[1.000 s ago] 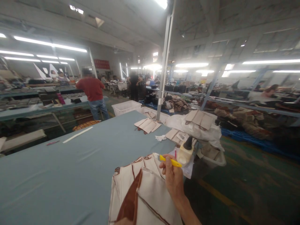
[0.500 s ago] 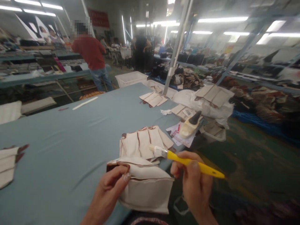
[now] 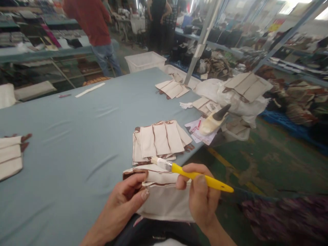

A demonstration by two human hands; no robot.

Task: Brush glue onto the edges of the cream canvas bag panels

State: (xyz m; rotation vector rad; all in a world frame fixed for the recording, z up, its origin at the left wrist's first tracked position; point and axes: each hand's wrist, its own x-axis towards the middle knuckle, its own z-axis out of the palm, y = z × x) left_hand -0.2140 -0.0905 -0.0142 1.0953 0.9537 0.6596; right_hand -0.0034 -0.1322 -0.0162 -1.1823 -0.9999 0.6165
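A cream fabric piece with brown edging lies at the near edge of the table, partly over my lap. My left hand pinches its brown-edged upper left part. My right hand grips a yellow-handled brush whose pale bristles point left, over the piece's top edge. Just beyond is a stack of similar cream pieces with brown seams. Whether the bristles touch the fabric is unclear.
More cream pieces lie at the table's far left and far edge. A cream container with a dark top stands on papers at the right edge, near a metal post. A person in red stands beyond.
The view has tilted downward. My right hand has moved left with the brush, bringing it over the held piece. My left hand still pinches the fabric.
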